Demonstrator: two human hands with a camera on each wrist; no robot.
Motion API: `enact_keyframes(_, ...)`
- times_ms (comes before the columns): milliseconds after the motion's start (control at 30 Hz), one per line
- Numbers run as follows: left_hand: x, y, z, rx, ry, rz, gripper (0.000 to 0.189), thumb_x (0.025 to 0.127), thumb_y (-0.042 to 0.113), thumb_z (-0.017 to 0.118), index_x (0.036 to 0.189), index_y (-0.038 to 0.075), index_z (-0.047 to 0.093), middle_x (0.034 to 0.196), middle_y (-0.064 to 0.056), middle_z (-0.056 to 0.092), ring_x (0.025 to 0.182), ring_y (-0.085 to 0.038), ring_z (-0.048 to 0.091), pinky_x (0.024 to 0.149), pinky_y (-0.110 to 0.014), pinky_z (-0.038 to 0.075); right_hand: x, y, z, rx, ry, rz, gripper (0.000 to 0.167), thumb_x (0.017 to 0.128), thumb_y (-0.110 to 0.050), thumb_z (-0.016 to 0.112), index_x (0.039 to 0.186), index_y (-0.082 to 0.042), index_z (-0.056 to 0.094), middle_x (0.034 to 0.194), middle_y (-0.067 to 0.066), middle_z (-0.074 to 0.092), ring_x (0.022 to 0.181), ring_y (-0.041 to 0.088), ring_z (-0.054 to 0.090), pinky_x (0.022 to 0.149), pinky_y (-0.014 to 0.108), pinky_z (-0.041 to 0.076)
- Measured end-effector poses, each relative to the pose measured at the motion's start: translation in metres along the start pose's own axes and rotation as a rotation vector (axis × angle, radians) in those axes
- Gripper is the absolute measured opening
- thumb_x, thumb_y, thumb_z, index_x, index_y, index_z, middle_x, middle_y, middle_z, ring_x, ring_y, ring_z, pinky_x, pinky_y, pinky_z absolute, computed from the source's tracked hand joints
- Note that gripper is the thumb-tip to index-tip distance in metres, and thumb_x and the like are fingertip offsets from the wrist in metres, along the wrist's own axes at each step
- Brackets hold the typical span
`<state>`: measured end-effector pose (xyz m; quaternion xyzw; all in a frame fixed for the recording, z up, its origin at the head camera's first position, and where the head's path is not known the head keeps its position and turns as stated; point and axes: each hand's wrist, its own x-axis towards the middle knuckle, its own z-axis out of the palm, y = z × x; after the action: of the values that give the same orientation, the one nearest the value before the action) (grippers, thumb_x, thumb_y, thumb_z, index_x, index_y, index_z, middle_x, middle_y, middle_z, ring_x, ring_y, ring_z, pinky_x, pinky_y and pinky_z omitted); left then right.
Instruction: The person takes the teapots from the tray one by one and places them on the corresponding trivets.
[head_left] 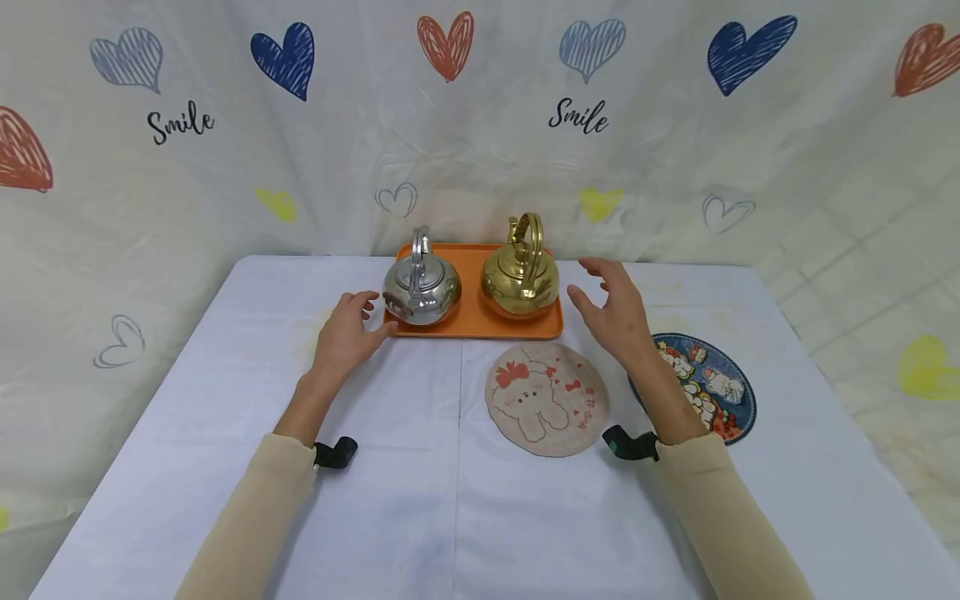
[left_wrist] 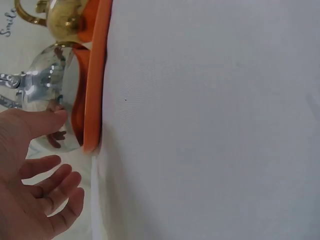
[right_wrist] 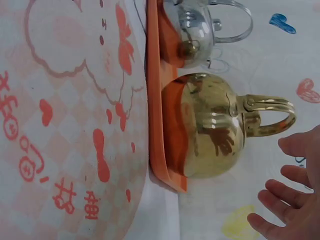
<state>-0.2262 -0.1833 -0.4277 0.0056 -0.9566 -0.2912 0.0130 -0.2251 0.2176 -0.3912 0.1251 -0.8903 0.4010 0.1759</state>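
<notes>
A silver kettle (head_left: 422, 287) and a gold kettle (head_left: 520, 279) stand side by side on an orange tray (head_left: 471, 292), their handles upright. My left hand (head_left: 348, 333) is at the tray's left end, fingers spread and slightly bent, thumb near its front left corner. In the left wrist view the left thumb (left_wrist: 47, 122) overlaps the silver kettle (left_wrist: 42, 85), with nothing in the grasp. To the right of the gold kettle my right hand (head_left: 615, 312) hovers with fingers apart. The right wrist view shows those fingers (right_wrist: 282, 200) away from the gold kettle (right_wrist: 210, 125).
In front of the tray lies a round beige mat (head_left: 547, 400) with a red-bowed cartoon. A round blue patterned mat (head_left: 720, 387) is partly under the right forearm in view. The white table (head_left: 390, 500) meets a heart-printed curtain (head_left: 480, 150) behind the tray.
</notes>
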Motion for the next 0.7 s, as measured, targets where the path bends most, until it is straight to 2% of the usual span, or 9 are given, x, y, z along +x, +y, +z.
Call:
enact_keyframes(467, -0.001, -0.008, 0.003, -0.071, -0.039, -0.019, 0.056, 0.094, 0.037, 0.077, 0.135, 0.002, 0.061, 0.126, -0.017, 0.065, 0.115, -0.033, 0.063, 0.098, -0.048, 0.051, 0.005, -0.009, 0.006, 0.08, -0.007, -0.008, 0.044, 0.101, -0.013, 0.068, 0.14, 0.002, 0.057, 0.141, 0.023, 0.059, 0.132, 0.04, 0.056, 0.112, 0.06, 0.044)
enact_keyframes(700, 0.0, -0.011, 0.005, -0.093, -0.054, -0.036, 0.049, 0.095, 0.036, 0.075, 0.131, 0.004, 0.065, 0.122, -0.018, 0.067, 0.111, -0.033, 0.064, 0.094, -0.048, 0.052, 0.008, -0.014, 0.008, 0.117, -0.025, 0.034, 0.044, 0.101, -0.015, 0.068, 0.141, 0.0, 0.057, 0.141, 0.021, 0.06, 0.132, 0.038, 0.058, 0.113, 0.057, 0.045)
